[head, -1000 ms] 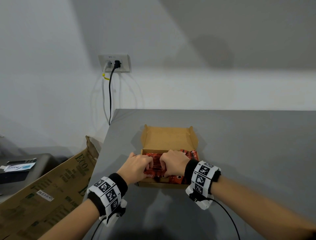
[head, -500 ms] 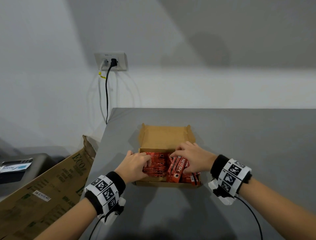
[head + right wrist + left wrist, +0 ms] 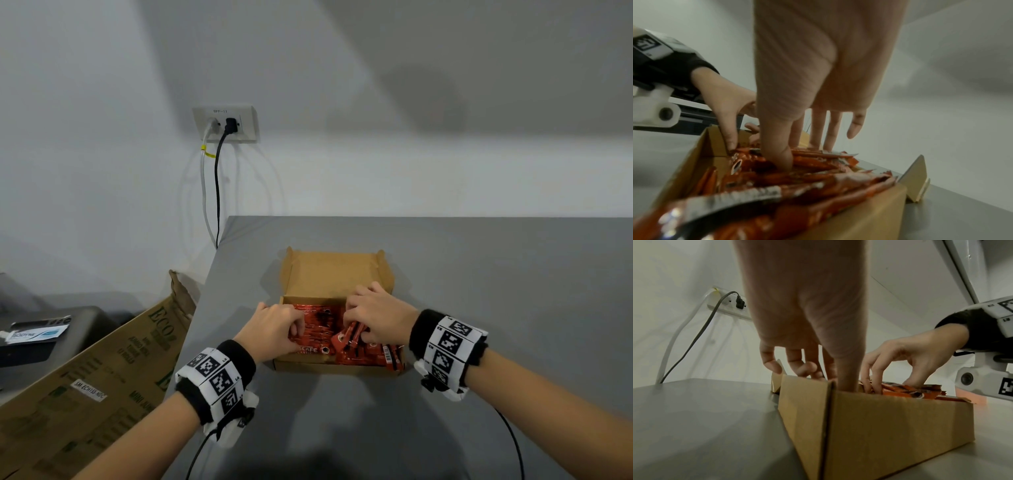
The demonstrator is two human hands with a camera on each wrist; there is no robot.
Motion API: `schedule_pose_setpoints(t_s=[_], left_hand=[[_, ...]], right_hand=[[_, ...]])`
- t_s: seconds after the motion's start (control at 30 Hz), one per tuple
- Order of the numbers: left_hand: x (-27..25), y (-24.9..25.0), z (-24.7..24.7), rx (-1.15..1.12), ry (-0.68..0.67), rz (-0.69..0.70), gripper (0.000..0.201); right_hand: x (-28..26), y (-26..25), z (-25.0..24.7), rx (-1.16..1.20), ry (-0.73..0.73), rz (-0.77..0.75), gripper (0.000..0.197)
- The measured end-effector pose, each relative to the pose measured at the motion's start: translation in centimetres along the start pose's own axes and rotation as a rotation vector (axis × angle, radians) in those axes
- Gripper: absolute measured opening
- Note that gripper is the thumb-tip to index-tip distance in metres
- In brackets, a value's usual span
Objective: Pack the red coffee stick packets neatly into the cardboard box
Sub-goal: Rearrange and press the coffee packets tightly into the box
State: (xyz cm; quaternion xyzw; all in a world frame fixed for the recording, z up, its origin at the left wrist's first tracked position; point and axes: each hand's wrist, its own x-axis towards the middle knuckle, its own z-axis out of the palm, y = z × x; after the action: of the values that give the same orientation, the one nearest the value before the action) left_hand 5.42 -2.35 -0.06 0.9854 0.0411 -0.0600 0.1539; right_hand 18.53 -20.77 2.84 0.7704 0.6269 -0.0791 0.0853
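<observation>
A small cardboard box (image 3: 325, 366) sits on the grey table (image 3: 496, 274) with its lid folded back. Several red coffee stick packets (image 3: 315, 330) fill it; those on the left lie flat, those on the right (image 3: 373, 356) are tilted and untidy. My left hand (image 3: 294, 330) curls over the left stack, with its thumb (image 3: 846, 379) down inside the near wall of the box (image 3: 890, 421). My right hand (image 3: 352, 329) grips a tilted bundle of packets (image 3: 797, 178) at the right side, thumb (image 3: 781, 154) pushed in among them and fingers behind.
The table's left edge runs close to the box. Beside it, lower down, leans a large printed carton (image 3: 85, 377), with a dark unit (image 3: 34, 335) further left. A wall socket (image 3: 224, 123) with two cables hangs behind. Bare grey tabletop lies to the right.
My right hand has moved from the middle of the box to its right side and taken hold of packets there, tipping them up. My left hand has stayed on the left stack.
</observation>
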Motion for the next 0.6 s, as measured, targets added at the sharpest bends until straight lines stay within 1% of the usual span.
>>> schedule_pose_setpoints(t_s=[0.1, 0.17, 0.23, 0.27, 0.3, 0.37, 0.4, 0.43, 0.5, 0.53, 0.6], left_hand=[[-0.1, -0.1, -0.3, -0.045, 0.026, -0.008, 0.017], [0.0, 0.1, -0.6, -0.12, 0.103, 0.003, 0.012], [0.2, 0.8, -1.1, -0.232, 0.206, 0.039, 0.007], [0.4, 1.4, -1.4, -0.266, 0.238, 0.06, 0.009], [0.6, 2.0, -1.7, -0.275, 0.247, 0.086, 0.013], [1.1, 3.1, -1.8, -0.241, 0.207, 0.123, 0.017], [1.3, 3.5, -1.7, -0.225, 0.182, 0.119, 0.017], [1.5, 3.7, -1.5, -0.226, 0.17, 0.101, 0.019], [1.8, 4.0, -1.1, -0.265, 0.173, 0.06, 0.023], [1.9, 4.1, -0.8, -0.273, 0.172, 0.048, 0.024], [2.1, 4.4, -0.4, -0.26, 0.148, 0.043, 0.024]], right_hand=[[-0.4, 0.9, -0.4, 0.148, 0.072, 0.028, 0.022], [-0.7, 1.5, -0.7, 0.26, 0.125, 0.067, 0.021], [-0.7, 1.6, -0.9, 0.257, 0.203, 0.07, 0.022], [-0.6, 1.6, -0.9, 0.239, 0.248, 0.058, 0.021], [-0.5, 1.5, -1.0, 0.239, 0.281, 0.051, 0.018], [-0.4, 1.2, -1.4, 0.327, 0.299, 0.092, 0.01], [-0.5, 1.2, -1.6, 0.389, 0.309, 0.148, 0.005], [-0.7, 1.3, -1.6, 0.442, 0.335, 0.226, 0.004], [-1.4, 1.8, -1.2, 0.496, 0.398, 0.422, 0.009], [-1.7, 2.0, -0.8, 0.499, 0.398, 0.519, 0.012], [-2.4, 1.6, 0.1, 0.488, 0.31, 0.664, 0.027]])
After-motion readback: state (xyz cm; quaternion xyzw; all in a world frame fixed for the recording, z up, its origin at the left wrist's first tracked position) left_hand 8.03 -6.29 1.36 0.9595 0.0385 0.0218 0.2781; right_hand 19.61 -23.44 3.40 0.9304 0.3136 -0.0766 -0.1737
